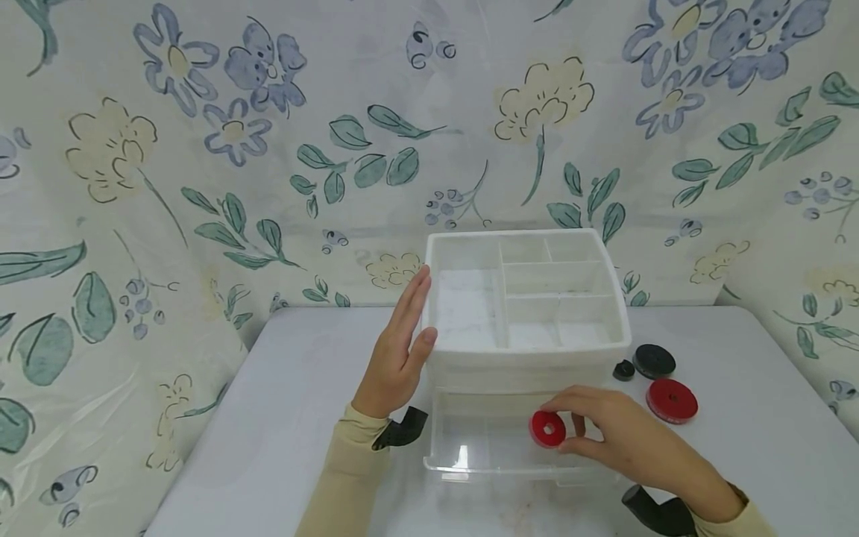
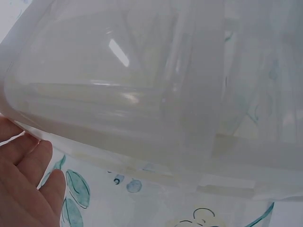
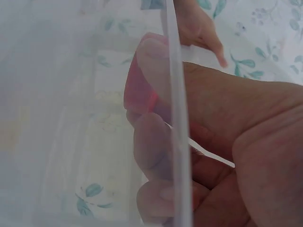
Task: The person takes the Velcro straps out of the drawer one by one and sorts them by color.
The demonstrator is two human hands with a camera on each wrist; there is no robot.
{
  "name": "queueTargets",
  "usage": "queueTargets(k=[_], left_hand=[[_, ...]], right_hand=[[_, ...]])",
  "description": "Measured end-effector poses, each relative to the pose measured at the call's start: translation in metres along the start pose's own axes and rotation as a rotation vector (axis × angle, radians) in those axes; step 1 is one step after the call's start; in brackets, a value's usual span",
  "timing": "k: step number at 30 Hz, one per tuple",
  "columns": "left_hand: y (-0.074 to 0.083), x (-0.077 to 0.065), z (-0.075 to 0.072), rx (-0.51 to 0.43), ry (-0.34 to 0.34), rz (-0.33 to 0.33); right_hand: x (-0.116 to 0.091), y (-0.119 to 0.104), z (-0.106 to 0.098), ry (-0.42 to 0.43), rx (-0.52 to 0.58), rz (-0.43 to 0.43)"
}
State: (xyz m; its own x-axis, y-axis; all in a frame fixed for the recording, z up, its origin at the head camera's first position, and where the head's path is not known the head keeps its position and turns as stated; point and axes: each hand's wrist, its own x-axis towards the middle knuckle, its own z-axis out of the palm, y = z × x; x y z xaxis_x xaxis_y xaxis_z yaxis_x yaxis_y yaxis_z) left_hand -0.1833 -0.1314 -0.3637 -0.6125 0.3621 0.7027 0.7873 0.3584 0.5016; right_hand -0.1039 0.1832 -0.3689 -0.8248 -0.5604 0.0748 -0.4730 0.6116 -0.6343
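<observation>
A white plastic drawer box (image 1: 530, 365) with a divided top tray stands on the table, its clear drawer (image 1: 470, 440) pulled out toward me. My left hand (image 1: 397, 350) rests with straight fingers against the box's left side. Over the open drawer my right hand (image 1: 614, 429) pinches a small red ring (image 1: 547, 429) with a hole in its middle, between thumb and fingers. In the right wrist view the red ring (image 3: 139, 82) and fingertips show through the drawer's clear wall. The left wrist view shows the fingers (image 2: 35, 161) at the box's edge.
To the right of the box lie a black disc (image 1: 654, 362), a larger red disc (image 1: 672, 400) and a small black knob-like piece (image 1: 623, 371). The white table (image 1: 282, 418) meets a flower-patterned cloth (image 1: 376, 149) behind the box.
</observation>
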Motion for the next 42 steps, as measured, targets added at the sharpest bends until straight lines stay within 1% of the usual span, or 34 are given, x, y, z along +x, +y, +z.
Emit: queueTargets(k=[10,21,28,36,42], left_hand=[[0.001,0.000,0.000,-0.003,0.008,0.000],[0.000,0.000,0.000,0.010,0.010,0.006],[-0.001,0.000,0.001,0.014,0.017,0.014],[-0.002,0.000,0.002,0.010,0.019,0.016],[-0.001,0.001,0.001,0.011,0.012,0.012]], right_hand=[[-0.016,0.007,-0.011,0.073,-0.050,0.030],[-0.029,0.021,-0.021,0.134,-0.059,0.070],[-0.037,0.029,-0.026,0.198,-0.103,0.101],[-0.045,0.036,-0.033,0.220,-0.123,0.178],[-0.050,0.042,-0.037,0.229,-0.148,0.210]])
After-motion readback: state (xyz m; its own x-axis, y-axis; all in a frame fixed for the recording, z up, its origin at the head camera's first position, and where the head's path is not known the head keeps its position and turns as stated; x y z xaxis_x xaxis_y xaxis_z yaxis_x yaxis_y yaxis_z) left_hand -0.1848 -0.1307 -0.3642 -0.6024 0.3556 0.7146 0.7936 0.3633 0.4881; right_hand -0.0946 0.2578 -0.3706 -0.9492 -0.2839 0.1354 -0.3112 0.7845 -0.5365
